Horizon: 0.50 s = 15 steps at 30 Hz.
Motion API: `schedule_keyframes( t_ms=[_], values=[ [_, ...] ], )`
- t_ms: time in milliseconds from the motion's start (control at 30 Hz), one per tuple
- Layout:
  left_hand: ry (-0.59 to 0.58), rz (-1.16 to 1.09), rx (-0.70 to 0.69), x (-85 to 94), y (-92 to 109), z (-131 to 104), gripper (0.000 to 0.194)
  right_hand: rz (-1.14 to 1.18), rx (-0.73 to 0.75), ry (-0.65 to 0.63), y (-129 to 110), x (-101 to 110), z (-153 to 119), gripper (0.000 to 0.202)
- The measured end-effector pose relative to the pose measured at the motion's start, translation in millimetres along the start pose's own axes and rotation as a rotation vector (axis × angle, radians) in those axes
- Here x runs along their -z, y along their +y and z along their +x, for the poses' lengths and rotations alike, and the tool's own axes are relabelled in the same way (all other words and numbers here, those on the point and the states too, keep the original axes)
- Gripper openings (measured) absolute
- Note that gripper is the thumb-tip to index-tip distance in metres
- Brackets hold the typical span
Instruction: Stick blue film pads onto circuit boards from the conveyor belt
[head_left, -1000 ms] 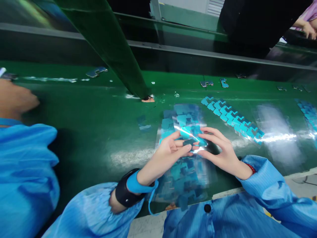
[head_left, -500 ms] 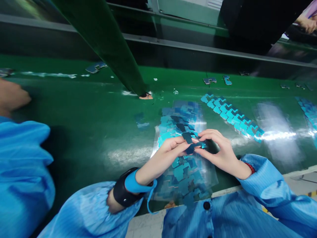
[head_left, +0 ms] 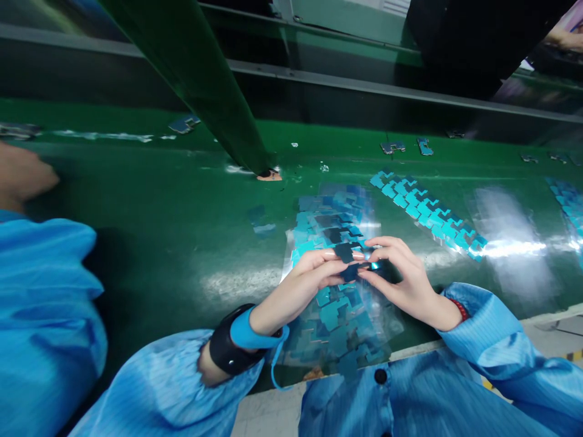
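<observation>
Both my hands meet above a clear plastic sheet (head_left: 387, 328) that carries rows of notched teal film pieces (head_left: 334, 315). My left hand (head_left: 316, 270) is closed, pinching a small dark flat piece (head_left: 350, 272) between thumb and fingers. A second dark flat piece (head_left: 344, 252) shows at the fingertips; whether it is held or lies behind them I cannot tell. From the other side my right hand (head_left: 403, 267) curves in, thumb and fingertips closed on the dark flat piece's right end, where a bright blue glint shows. The fingers hide part of this piece.
A strip of teal pieces (head_left: 428, 212) lies to the right on the green bench (head_left: 159, 243). Small notched parts (head_left: 392, 147) sit along the back. A slanted green post (head_left: 218, 97) stands ahead. At left are another person's sleeve (head_left: 45, 315) and hand (head_left: 25, 176).
My hands stay nearly in place, with only slight finger movement at the dark piece. The small parts along the back have shifted a little to the right.
</observation>
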<state>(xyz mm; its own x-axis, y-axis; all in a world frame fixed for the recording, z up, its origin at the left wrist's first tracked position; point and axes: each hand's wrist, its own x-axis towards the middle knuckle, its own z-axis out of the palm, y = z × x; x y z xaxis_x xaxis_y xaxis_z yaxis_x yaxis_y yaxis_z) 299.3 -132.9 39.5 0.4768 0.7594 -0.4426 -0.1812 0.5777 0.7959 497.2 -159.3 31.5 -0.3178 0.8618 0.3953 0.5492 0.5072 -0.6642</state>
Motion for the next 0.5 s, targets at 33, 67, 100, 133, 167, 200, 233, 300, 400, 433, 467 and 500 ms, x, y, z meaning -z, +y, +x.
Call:
schedule_keyframes(
  t_ms=[33, 67, 100, 133, 167, 200, 233, 300, 400, 433, 467, 500],
  values=[
    [0.000, -0.002, 0.016, 0.2, 0.5, -0.6, 0.015, 0.001, 0.001, -0.002, 0.0, -0.1, -0.1, 0.014],
    [0.018, -0.013, 0.023, 0.6, 0.5, -1.1, 0.016, 0.003, 0.000, -0.003, 0.0, -0.3, -0.2, 0.014],
    [0.047, -0.026, 0.024, 1.2, 0.1, -1.4, 0.016, 0.005, -0.003, -0.005, 0.2, -0.5, -0.3, 0.015],
    [0.074, -0.033, 0.022, 2.0, -0.6, -1.4, 0.016, 0.008, -0.005, -0.007, 0.3, -0.6, -0.4, 0.015],
    [0.092, -0.029, 0.015, 2.7, -1.5, -1.2, 0.015, 0.010, -0.006, -0.009, 0.5, -0.6, -0.5, 0.015],
    [0.095, -0.014, 0.005, 3.4, -2.5, -0.6, 0.015, 0.010, -0.003, -0.011, 0.6, -0.6, -0.5, 0.015],
    [0.079, 0.013, -0.005, 3.9, -3.3, 0.2, 0.016, 0.009, 0.003, -0.012, 0.7, -0.4, -0.5, 0.014],
    [0.019, 0.078, -0.023, 4.7, -4.5, 2.2, 0.017, -0.002, 0.023, -0.012, 0.6, 0.2, -0.2, 0.012],
    [0.012, 0.125, -0.052, 5.8, -5.3, 4.9, 0.017, -0.017, 0.063, -0.016, -0.5, 1.7, 0.6, 0.011],
    [0.015, 0.122, -0.058, 6.3, -5.4, 5.4, 0.018, -0.020, 0.073, -0.024, -1.1, 2.2, 0.9, 0.011],
    [0.013, 0.106, -0.060, 6.6, -5.4, 5.8, 0.018, -0.019, 0.083, -0.034, -1.9, 2.8, 1.2, 0.011],
    [0.010, 0.082, -0.063, 6.9, -5.1, 6.0, 0.018, -0.013, 0.092, -0.046, -2.9, 3.5, 1.5, 0.011]
  ],
)
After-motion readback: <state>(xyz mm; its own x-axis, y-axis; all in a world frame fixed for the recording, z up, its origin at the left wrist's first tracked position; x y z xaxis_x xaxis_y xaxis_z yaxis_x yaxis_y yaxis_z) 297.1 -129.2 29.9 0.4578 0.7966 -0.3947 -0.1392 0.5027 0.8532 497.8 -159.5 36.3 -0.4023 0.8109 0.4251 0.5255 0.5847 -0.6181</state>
